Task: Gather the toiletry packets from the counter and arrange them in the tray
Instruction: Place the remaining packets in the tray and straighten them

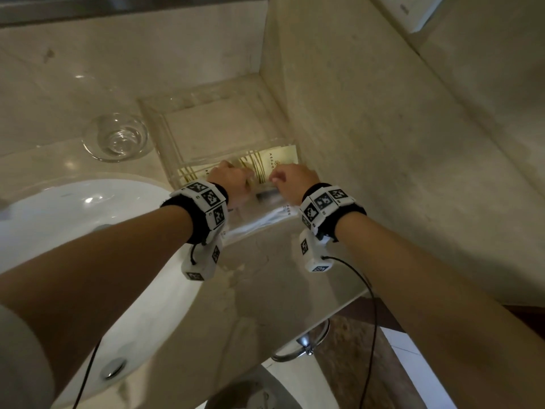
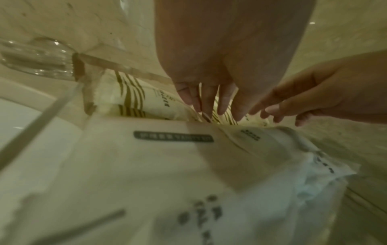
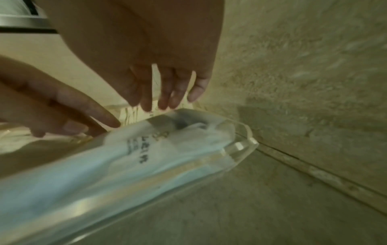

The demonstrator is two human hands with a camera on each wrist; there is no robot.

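A clear acrylic tray sits on the marble counter against the right wall. Cream packets with gold stripes lie across its middle. Nearer me are a cream packet with a grey label and a white packet with black print. My left hand reaches down into the tray, its straight fingers touching the striped packets. My right hand hovers beside it over the white packet, its fingers relaxed and holding nothing. The far half of the tray holds nothing.
An empty drinking glass stands just left of the tray. A white sink basin lies at the near left. The marble wall runs along the tray's right side. A metal towel ring hangs below the counter edge.
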